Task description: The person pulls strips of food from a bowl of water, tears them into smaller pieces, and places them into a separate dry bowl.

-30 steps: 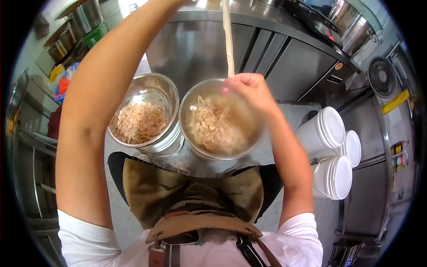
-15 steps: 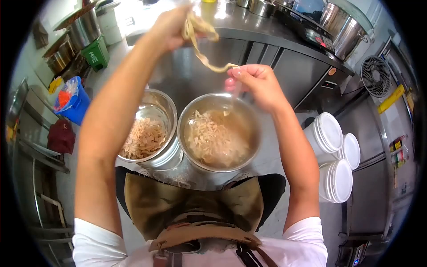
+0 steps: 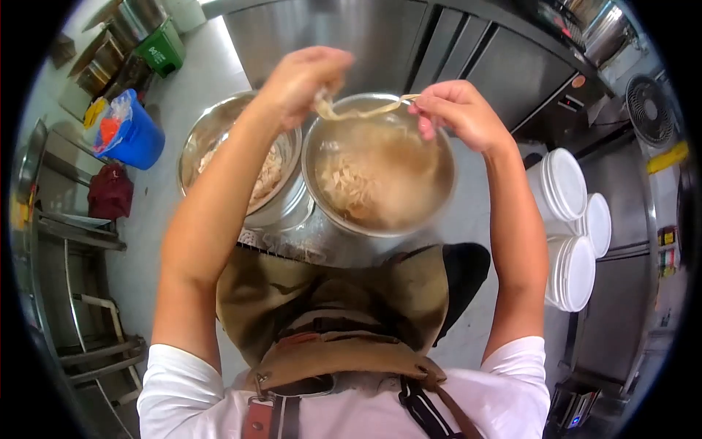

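Note:
A long, limp, pale yellowish strip [image 3: 365,113], perhaps intestine, is stretched between my two hands above the right-hand bowl. My left hand [image 3: 307,84] is closed around its bunched end. Thumb and fingers of my right hand [image 3: 461,113] pinch the other end at the bowl's far right. Under them the steel bowl [image 3: 451,183] holds cloudy brownish water with pale strips [image 3: 355,183] heaped in it. A second steel bowl [image 3: 194,132], partly hidden by my left forearm, contains more pale strips [image 3: 269,175] of the same look.
White lidded buckets [image 3: 567,183] stand on the floor to the right. A blue bin [image 3: 139,143] with plastic bags and a green bin [image 3: 161,51] are at the left. Steel cabinets [image 3: 322,36] run along the front. A fan [image 3: 651,110] is at the far right.
My left hand has come down with the bunched strip, closer to the bowl. My right hand still pinches its end. The view has tilted downward, and the water looks more stirred.

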{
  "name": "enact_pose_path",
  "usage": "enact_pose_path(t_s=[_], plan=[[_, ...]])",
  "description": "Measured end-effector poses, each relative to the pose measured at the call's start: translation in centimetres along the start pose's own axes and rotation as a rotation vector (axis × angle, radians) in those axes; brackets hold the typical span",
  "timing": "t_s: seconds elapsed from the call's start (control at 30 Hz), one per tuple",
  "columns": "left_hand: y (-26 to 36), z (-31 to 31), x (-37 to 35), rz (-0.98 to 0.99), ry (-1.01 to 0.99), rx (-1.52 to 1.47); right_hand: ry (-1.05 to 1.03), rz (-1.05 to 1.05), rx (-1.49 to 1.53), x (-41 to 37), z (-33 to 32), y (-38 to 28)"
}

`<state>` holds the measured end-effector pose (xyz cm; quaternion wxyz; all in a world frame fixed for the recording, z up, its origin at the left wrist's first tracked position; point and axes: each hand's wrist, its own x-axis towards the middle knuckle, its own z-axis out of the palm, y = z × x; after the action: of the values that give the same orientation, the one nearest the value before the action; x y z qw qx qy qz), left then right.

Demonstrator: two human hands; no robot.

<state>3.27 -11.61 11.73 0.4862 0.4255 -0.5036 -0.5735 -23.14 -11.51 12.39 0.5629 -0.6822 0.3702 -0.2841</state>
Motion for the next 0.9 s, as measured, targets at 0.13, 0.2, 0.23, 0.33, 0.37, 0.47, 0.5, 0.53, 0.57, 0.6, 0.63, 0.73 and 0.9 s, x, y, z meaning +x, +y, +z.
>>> enact_pose_path(t_s=[0.13, 0.2, 0.23, 0.33, 0.37, 0.47, 0.5, 0.53, 0.57, 0.6, 0.63, 0.73, 0.9], plan=[[-3.3, 3.2, -0.5, 0.013, -0.315, 0.364, -0.101, -0.024, -0.025, 0.4, 0.7, 2.1], [-4.6, 3.5, -0.2, 0.153, -0.397, 0.492, -0.167, -0.077, -0.075, 0.6, 0.5, 2.7], [-4.8, 3.4, 0.2, 0.134, -0.393, 0.530, -0.185, -0.089, -0.075, 0.4, 0.4, 2.6], [-4.6, 3.4, 0.4, 0.225, -0.368, 0.696, -0.171, -0.099, -0.027, 0.2, 0.7, 2.7], [-4.5, 3.4, 0.4, 0.280, -0.352, 0.759, -0.158, -0.099, -0.004, 0.2, 0.9, 2.9], [-5.0, 2.9, 0.0, 0.118, -0.252, 0.542, -0.124, -0.056, 0.088, 0.9, 1.9, 5.5], [-4.8, 2.7, -0.3, 0.086, -0.205, 0.452, -0.134, -0.082, 0.049, 0.8, 2.1, 6.0], [-4.6, 2.6, -0.6, 0.053, -0.157, 0.360, -0.124, -0.046, 0.101, 0.6, 2.4, 6.5], [-4.4, 2.4, -1.0, 0.019, -0.107, 0.268, -0.115, -0.008, 0.154, 0.1, 3.0, 6.7], [-4.3, 2.2, -1.2, -0.024, -0.079, 0.174, -0.107, 0.031, 0.205, -0.3, 3.6, 7.1], [-4.1, 1.8, -1.4, -0.066, -0.050, 0.081, -0.111, 0.032, 0.230, -0.5, 3.9, 7.7], [-4.6, 0.4, -1.3, -0.112, 0.026, -0.200, -0.143, 0.021, 0.238, -1.0, 4.3, 8.8], [-5.5, -1.1, -1.4, -0.136, 0.184, -0.536, -0.085, 0.078, 0.220, -1.7, 4.4, 10.5]])
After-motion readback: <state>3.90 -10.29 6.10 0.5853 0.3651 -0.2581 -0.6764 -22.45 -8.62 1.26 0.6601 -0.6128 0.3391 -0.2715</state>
